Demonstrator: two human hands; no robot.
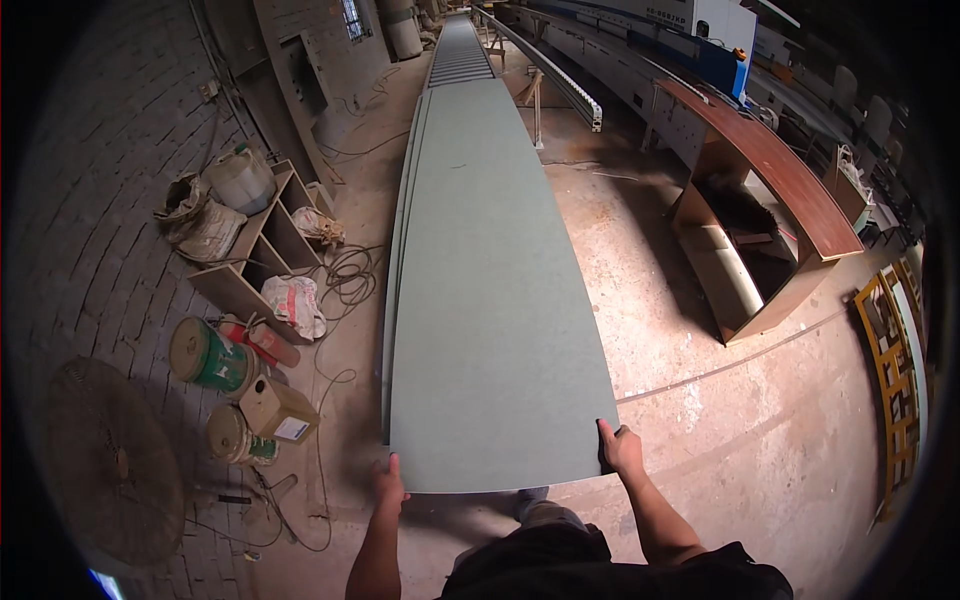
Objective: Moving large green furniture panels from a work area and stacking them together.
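A long grey-green board [490,300] stretches away from me, the top one of a small stack whose edges show along its left side. My left hand [391,481] grips its near left corner, thumb up along the edge and the fingers hidden below. At the near right corner my right hand [622,450] holds the same board, thumb on top; something dark shows at its thumb and under its fingers. The near edge of the board hangs over my foot. Its far end lies toward a roller conveyor [461,55].
On the left stand a floor fan [115,460], green buckets [205,358], a square can [277,408] and a shelf unit [260,255] with sacks; cables lie on the floor. To the right are a brown-topped cabinet [775,160], a yellow frame [890,385] and a long machine [650,60].
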